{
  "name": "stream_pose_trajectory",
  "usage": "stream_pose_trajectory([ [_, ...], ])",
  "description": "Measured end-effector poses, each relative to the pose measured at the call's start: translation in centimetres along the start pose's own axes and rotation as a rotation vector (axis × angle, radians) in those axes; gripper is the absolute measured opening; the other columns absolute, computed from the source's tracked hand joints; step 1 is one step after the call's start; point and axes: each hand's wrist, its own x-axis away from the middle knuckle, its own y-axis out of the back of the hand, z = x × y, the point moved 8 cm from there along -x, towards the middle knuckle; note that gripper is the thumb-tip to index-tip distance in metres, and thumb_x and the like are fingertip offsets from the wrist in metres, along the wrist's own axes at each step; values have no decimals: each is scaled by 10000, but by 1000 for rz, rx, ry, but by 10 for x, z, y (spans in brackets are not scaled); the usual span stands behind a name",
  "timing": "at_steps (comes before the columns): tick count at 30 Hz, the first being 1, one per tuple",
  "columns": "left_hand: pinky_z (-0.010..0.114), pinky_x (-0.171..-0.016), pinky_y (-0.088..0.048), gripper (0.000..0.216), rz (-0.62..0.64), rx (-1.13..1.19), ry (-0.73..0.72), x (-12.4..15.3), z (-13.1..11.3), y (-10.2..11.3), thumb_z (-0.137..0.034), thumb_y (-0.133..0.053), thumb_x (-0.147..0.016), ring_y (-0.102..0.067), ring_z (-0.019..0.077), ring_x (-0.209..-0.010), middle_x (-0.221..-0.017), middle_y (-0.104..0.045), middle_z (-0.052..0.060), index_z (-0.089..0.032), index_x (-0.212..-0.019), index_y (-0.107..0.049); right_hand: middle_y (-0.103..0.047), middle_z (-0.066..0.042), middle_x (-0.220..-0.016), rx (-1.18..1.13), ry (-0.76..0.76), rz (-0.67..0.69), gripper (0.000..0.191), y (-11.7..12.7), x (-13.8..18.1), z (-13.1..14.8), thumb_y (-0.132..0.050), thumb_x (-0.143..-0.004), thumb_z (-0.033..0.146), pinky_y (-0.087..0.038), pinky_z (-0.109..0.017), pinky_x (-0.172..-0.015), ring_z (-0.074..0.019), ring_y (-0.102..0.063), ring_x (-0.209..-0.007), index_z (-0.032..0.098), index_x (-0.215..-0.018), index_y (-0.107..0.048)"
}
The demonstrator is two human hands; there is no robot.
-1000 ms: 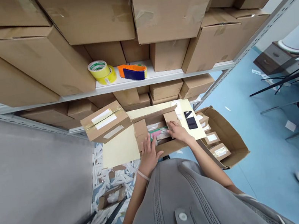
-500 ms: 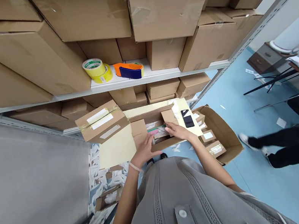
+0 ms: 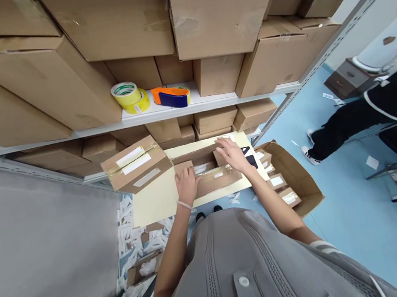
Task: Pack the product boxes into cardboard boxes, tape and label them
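An open cardboard box (image 3: 217, 182) lies on the pale yellow board in front of me, its near flap raised and folded inward. White and pinkish contents show only as a small pale strip (image 3: 200, 168) inside. My left hand (image 3: 187, 186) grips the box's left side, fingers over the left flap and thumb at the near flap's corner. Across the opening, my right hand (image 3: 233, 155) has its fingers stretched out and apart, touching the right end of the far flap (image 3: 199, 153). Partly behind my right wrist is a black phone (image 3: 249, 156).
A taped box (image 3: 137, 164) stands left on the board (image 3: 154, 200). Tape rolls (image 3: 130, 98) and an orange-and-blue tape dispenser (image 3: 171, 97) sit on the shelf above. Right of the board, a large carton (image 3: 306, 183) holds small boxes. Another person (image 3: 353, 113) stands at the right; paper scraps (image 3: 126, 228) litter the floor.
The box's near flap has come up over the opening, covering much of the contents. My left hand moved up onto the left flap, my right hand to the far flap. The other person shifted.
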Motion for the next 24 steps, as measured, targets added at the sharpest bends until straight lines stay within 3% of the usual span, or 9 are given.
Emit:
stream_pose_trajectory([
  [6,633,-1158,-89,690,-251,12,105,7,3,-7,-429,-538,-897,-372,373,-1349,-1379,-480,240,-68,-1456,-354,-373,-105,-1534,230,69,84,525,-36,-21,11,-289,-1010,397,-98,-507,-1199,-251,-196,-1473,148,-1459,-397],
  [11,669,-1150,-49,727,-331,57,145,10,5,-14,-411,-502,-918,-155,372,-1470,-1540,-301,238,-77,-1512,-248,-365,-91,-1538,318,47,123,561,-66,12,4,-264,-1012,427,-64,-526,-1197,-264,-198,-1472,148,-1491,-352],
  [18,613,-1180,-29,601,-274,63,54,2,-10,-21,-261,-362,-959,-89,278,-1496,-1602,-179,120,-164,-1534,-220,-262,-82,-1578,370,5,156,577,-110,66,-13,-244,-1013,410,-99,-522,-1189,-249,-167,-1482,168,-1537,-231],
  [24,492,-1224,-69,595,-206,102,-135,2,-34,-43,-393,-274,-986,-150,200,-1489,-1582,-259,82,-141,-1525,-241,-227,-85,-1587,362,7,193,584,-123,72,-20,-204,-1017,413,-84,-510,-1191,-239,-162,-1484,163,-1545,-190],
])
